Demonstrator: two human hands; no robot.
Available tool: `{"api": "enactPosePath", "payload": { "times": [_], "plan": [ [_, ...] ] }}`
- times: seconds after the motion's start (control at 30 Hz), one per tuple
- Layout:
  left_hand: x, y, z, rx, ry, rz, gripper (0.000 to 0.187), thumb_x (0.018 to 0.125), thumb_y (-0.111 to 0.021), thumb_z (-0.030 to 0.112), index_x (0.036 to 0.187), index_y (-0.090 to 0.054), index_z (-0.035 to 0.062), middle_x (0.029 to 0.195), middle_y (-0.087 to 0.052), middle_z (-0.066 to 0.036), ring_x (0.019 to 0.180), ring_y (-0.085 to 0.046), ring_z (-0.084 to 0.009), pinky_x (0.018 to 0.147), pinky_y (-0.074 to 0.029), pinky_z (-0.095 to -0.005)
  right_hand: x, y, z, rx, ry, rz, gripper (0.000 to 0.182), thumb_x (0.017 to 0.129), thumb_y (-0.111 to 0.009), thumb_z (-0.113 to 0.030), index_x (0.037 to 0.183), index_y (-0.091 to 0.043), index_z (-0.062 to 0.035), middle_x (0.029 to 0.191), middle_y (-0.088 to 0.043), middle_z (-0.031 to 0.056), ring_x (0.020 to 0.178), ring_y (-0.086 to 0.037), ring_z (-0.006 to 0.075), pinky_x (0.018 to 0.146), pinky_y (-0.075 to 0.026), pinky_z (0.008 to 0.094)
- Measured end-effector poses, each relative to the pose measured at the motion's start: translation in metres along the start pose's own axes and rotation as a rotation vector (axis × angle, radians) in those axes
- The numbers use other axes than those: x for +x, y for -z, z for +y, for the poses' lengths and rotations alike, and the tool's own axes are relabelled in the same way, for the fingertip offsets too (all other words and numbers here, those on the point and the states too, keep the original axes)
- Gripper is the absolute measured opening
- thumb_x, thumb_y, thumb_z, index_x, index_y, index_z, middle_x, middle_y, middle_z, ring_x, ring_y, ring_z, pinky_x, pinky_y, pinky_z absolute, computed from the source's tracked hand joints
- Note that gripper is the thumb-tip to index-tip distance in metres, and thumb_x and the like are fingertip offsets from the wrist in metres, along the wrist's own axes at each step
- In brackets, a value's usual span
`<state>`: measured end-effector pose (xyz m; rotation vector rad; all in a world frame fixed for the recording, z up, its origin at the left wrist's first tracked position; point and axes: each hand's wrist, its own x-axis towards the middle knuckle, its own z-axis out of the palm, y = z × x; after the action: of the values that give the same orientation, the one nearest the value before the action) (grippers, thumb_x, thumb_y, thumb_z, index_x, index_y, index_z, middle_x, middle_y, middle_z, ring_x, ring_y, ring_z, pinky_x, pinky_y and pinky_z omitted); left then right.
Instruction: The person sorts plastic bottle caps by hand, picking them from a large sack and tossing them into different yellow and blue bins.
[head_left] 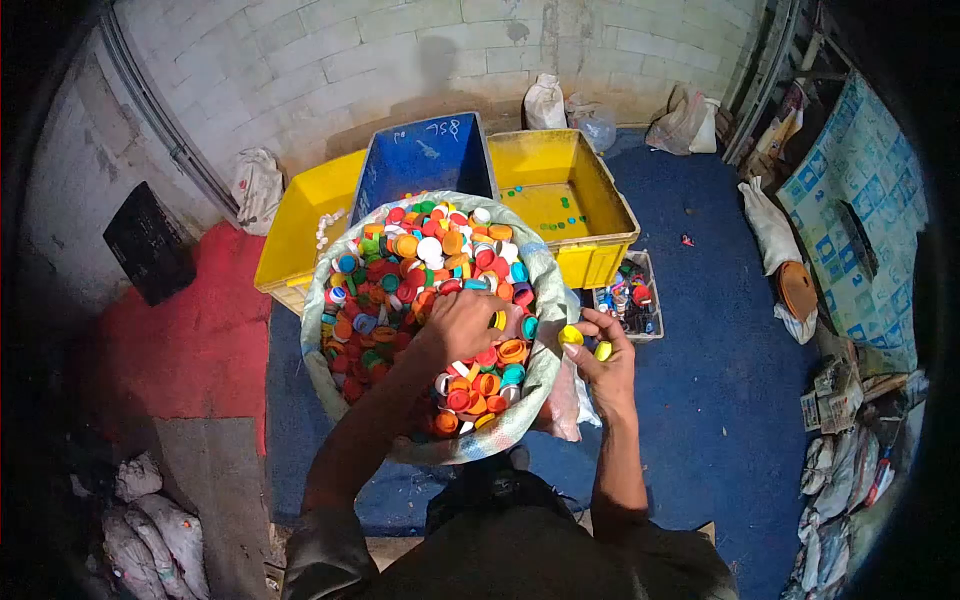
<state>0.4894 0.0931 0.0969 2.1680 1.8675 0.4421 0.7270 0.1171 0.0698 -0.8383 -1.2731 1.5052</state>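
A large white woven sack (pixel 540 270) with its rim rolled down is heaped with plastic bottle caps (pixel 405 245) in red, orange, green, blue and white. My left hand (pixel 463 325) reaches over the heap, its fingers bent around a yellow bottle cap (pixel 499 320) at the right part of the pile. Just outside the sack's right rim, my right hand (pixel 608 365) is closed on yellow bottle caps: one cap (pixel 571 335) sits at the thumb and fingertips, and another cap (pixel 603 350) shows against the palm.
Behind the sack stand a blue bin (pixel 425 150), a left yellow bin (pixel 300 225) with white pieces, and a right yellow bin (pixel 610 225) with several green caps. A small crate (pixel 655 325) of mixed items sits right. Filled bags (pixel 545 103) line the wall; blue flooring (pixel 710 400) lies around.
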Motion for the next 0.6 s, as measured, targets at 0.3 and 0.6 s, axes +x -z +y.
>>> {"api": "enactPosePath", "payload": {
  "times": [0.3, 0.6],
  "plan": [
    [-0.009, 0.001, -0.014, -0.228, -0.239, 0.372, 0.046, 0.074, -0.076, 0.021, 0.115, -0.062, 0.0055, 0.103, -0.066, -0.014, 0.098, -0.064, -0.0279, 0.082, -0.051, -0.0379, 0.002, -0.005, -0.006, 0.168, -0.112, 0.002, 0.04, 0.082, -0.071, -0.002, 0.118, -0.055, -0.0031, 0.098, -0.064, -0.0001, 0.061, -0.047, 0.0003, 0.05, -0.035, 0.0156],
    [-0.023, 0.011, -0.023, -1.513, 0.292, 0.372, 0.038, 0.092, -0.056, 0.018, 0.125, -0.054, 0.001, 0.085, -0.059, -0.002, 0.066, -0.051, -0.0069, 0.054, -0.042, -0.0216, 0.011, -0.022, -0.01, 0.597, -0.178, -0.031, 0.034, 0.09, -0.059, -0.016, 0.121, -0.052, -0.0044, 0.092, -0.06, 0.0044, 0.051, -0.04, 0.0057, 0.045, -0.032, 0.0191]
  ]
}}
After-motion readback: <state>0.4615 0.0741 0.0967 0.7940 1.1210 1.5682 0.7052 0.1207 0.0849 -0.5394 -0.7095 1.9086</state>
